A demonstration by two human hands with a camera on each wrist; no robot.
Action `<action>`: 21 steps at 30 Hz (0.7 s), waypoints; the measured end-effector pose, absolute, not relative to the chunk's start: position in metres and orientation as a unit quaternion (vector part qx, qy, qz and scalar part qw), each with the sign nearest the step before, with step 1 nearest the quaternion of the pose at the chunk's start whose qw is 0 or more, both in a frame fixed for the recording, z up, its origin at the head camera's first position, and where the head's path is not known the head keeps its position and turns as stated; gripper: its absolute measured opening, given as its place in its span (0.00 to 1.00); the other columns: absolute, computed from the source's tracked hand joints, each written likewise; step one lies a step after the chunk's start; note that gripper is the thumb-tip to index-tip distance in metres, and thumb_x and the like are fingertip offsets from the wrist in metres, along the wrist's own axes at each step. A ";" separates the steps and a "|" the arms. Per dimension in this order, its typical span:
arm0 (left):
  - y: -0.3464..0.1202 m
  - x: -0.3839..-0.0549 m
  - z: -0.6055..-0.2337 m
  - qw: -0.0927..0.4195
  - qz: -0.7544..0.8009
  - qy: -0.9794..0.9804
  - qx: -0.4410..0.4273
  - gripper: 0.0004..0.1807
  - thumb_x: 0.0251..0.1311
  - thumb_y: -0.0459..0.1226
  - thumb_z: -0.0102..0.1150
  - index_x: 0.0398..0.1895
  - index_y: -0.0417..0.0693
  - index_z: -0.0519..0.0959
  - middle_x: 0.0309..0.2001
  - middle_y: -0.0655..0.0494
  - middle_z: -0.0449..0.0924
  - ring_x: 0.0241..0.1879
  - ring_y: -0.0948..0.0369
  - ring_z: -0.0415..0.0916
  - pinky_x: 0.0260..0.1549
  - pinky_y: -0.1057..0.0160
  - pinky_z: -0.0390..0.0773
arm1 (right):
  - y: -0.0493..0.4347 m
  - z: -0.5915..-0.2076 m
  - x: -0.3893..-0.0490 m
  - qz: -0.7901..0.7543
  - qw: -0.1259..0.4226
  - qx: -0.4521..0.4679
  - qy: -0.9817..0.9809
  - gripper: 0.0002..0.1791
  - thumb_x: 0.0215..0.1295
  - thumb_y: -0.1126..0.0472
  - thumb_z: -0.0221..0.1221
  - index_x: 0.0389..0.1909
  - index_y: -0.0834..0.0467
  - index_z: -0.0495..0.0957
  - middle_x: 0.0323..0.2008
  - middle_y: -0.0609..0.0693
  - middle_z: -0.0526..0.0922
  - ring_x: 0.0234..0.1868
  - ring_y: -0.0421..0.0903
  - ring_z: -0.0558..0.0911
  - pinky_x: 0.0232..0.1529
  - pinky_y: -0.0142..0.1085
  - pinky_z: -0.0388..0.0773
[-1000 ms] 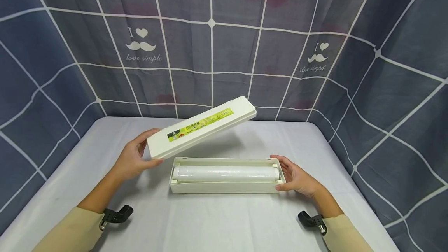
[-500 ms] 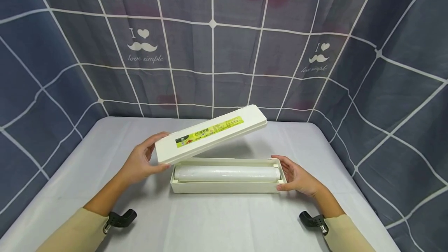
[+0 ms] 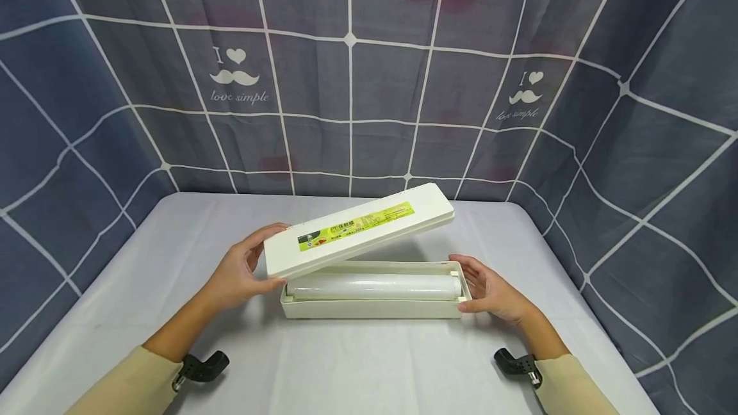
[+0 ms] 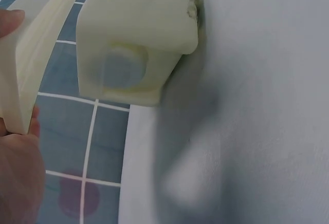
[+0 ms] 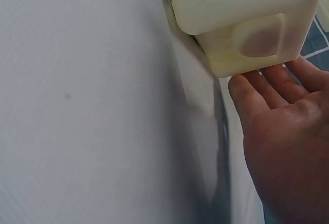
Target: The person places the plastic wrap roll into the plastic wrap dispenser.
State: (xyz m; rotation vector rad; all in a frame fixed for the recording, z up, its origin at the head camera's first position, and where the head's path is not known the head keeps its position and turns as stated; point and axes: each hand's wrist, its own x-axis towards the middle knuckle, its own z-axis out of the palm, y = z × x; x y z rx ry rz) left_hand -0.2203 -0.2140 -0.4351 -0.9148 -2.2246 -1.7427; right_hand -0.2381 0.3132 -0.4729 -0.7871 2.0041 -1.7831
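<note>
My left hand [image 3: 242,271] grips the left end of a long white lid [image 3: 363,226] with a green-yellow label. The lid slants over the cling film box [image 3: 369,309], its left end low over the box's left end and its right end raised. A roll of cling film [image 3: 375,287] lies inside the open box. At the box's right end, my right hand [image 3: 490,293] holds it, thumb at the front corner and fingers around the back. In the left wrist view, the lid [image 4: 36,49] tilts away from the box [image 4: 139,18]. The right wrist view has fingertips against the box's end wall [image 5: 221,54].
A white cloth [image 3: 369,364] covers the table under the box. Dark blue checked curtains [image 3: 311,82] stand behind and at both sides. Black camera mounts [image 3: 204,367] sit on both wrists.
My left hand has carried the lid to the right and down, so it now overlaps the box's back left part. The right hand and the box have stayed nearly still.
</note>
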 end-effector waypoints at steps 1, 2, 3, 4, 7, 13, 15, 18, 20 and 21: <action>-0.213 -0.220 -0.435 0.084 -0.584 -0.746 -0.309 0.51 0.38 0.18 0.78 0.72 0.37 0.67 0.71 0.42 0.68 0.72 0.65 0.64 0.68 0.77 0.66 | 0.313 -0.473 -0.238 -0.630 0.167 -0.280 0.705 0.55 0.54 0.75 0.70 0.76 0.75 0.46 0.74 0.60 0.65 0.71 0.36 0.71 0.66 0.25 0.73; -0.212 -0.219 -0.435 0.082 -0.585 -0.745 -0.309 0.51 0.38 0.18 0.78 0.72 0.37 0.67 0.71 0.42 0.67 0.72 0.65 0.64 0.68 0.77 0.66 | 0.313 -0.473 -0.239 -0.631 0.160 -0.286 0.703 0.53 0.55 0.76 0.69 0.76 0.75 0.46 0.74 0.60 0.64 0.71 0.37 0.71 0.66 0.26 0.73; -0.212 -0.218 -0.435 0.081 -0.585 -0.745 -0.310 0.51 0.38 0.18 0.78 0.72 0.37 0.67 0.71 0.41 0.67 0.72 0.66 0.64 0.68 0.77 0.66 | 0.313 -0.473 -0.240 -0.632 0.154 -0.289 0.702 0.52 0.55 0.77 0.68 0.76 0.75 0.46 0.74 0.60 0.64 0.71 0.38 0.71 0.67 0.26 0.73; -0.211 -0.218 -0.435 0.079 -0.586 -0.745 -0.309 0.51 0.38 0.18 0.78 0.72 0.38 0.67 0.71 0.41 0.67 0.72 0.66 0.64 0.68 0.77 0.66 | 0.313 -0.473 -0.240 -0.634 0.147 -0.292 0.701 0.51 0.55 0.78 0.67 0.75 0.75 0.47 0.74 0.58 0.65 0.72 0.39 0.70 0.67 0.26 0.73; -0.209 -0.216 -0.436 0.078 -0.585 -0.745 -0.310 0.52 0.37 0.18 0.79 0.72 0.38 0.68 0.71 0.40 0.68 0.71 0.67 0.65 0.68 0.77 0.67 | 0.311 -0.469 -0.242 -0.634 0.121 -0.296 0.704 0.49 0.57 0.79 0.66 0.75 0.74 0.48 0.73 0.53 0.66 0.74 0.42 0.68 0.70 0.26 0.69; -0.205 -0.214 -0.437 0.068 -0.590 -0.743 -0.308 0.51 0.36 0.19 0.80 0.71 0.38 0.69 0.71 0.41 0.68 0.71 0.67 0.66 0.69 0.76 0.67 | 0.306 -0.457 -0.247 -0.635 0.070 -0.290 0.712 0.49 0.56 0.80 0.66 0.75 0.71 0.50 0.72 0.49 0.67 0.76 0.44 0.66 0.74 0.30 0.65; -0.205 -0.214 -0.437 0.063 -0.592 -0.743 -0.306 0.51 0.36 0.19 0.80 0.71 0.40 0.69 0.71 0.43 0.68 0.71 0.67 0.66 0.69 0.76 0.66 | 0.305 -0.453 -0.248 -0.634 0.057 -0.289 0.715 0.48 0.56 0.80 0.66 0.76 0.69 0.52 0.71 0.48 0.68 0.75 0.42 0.67 0.73 0.31 0.66; -0.205 -0.214 -0.439 0.059 -0.591 -0.742 -0.311 0.51 0.37 0.18 0.79 0.71 0.41 0.69 0.72 0.42 0.68 0.71 0.66 0.66 0.69 0.76 0.66 | 0.302 -0.447 -0.251 -0.637 0.042 -0.288 0.714 0.49 0.57 0.80 0.66 0.77 0.66 0.52 0.70 0.45 0.68 0.73 0.39 0.68 0.73 0.31 0.67; -0.205 -0.215 -0.440 0.056 -0.591 -0.741 -0.314 0.51 0.37 0.18 0.78 0.71 0.41 0.69 0.72 0.41 0.68 0.71 0.67 0.66 0.69 0.76 0.66 | 0.301 -0.443 -0.253 -0.636 0.031 -0.285 0.717 0.49 0.57 0.80 0.66 0.77 0.65 0.52 0.71 0.44 0.68 0.72 0.37 0.68 0.73 0.30 0.67; -0.205 -0.215 -0.440 0.055 -0.591 -0.740 -0.316 0.51 0.38 0.18 0.78 0.71 0.40 0.69 0.72 0.41 0.67 0.71 0.67 0.66 0.69 0.76 0.66 | 0.300 -0.441 -0.253 -0.633 0.024 -0.283 0.720 0.50 0.57 0.80 0.66 0.78 0.64 0.52 0.71 0.43 0.67 0.72 0.36 0.68 0.73 0.29 0.67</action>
